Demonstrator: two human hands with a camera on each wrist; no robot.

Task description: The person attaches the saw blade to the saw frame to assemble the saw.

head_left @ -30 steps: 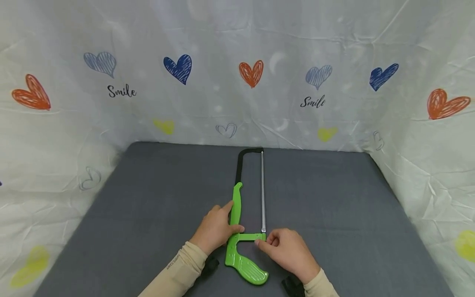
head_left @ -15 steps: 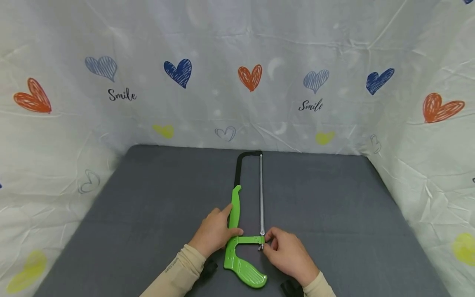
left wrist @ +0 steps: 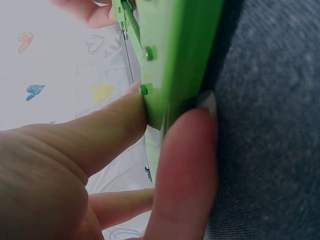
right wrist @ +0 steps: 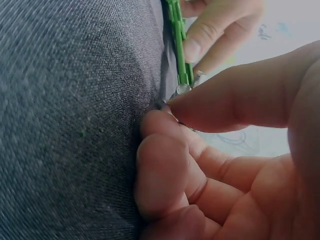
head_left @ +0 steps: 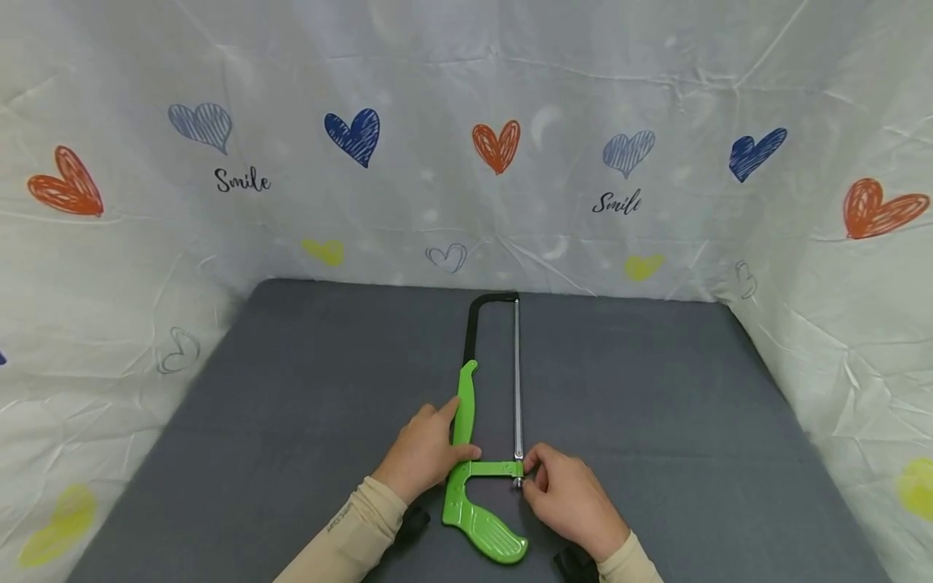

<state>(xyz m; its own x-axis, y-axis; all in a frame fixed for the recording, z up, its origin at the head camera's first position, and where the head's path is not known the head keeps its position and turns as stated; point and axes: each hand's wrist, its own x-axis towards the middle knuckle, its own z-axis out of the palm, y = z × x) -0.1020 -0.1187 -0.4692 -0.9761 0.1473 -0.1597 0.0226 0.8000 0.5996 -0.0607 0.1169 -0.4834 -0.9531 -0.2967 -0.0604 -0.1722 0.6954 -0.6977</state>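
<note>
White heart-printed sheeting (head_left: 430, 194) backs grey cloth (head_left: 350, 356) — left hand (head_left: 421, 451) gripping a hacksaw (head_left: 465, 417), right hand (head_left: 570, 491) alongside, hold unclear.

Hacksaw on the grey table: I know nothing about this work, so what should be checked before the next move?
1. Hacksaw lying on the grey table: ok.
2. Left hand steadying the saw: ok, thumb and fingers grip the green frame.
3. Silver blade spanning from the black bow to the green crossbar: ok.
4. Right hand beside the metal fitting at the crossbar's end: ok.
5. Fitting firmly pinched: cannot tell; the fingers hide any contact.
6. Blade tight enough: cannot tell by looking.
</note>
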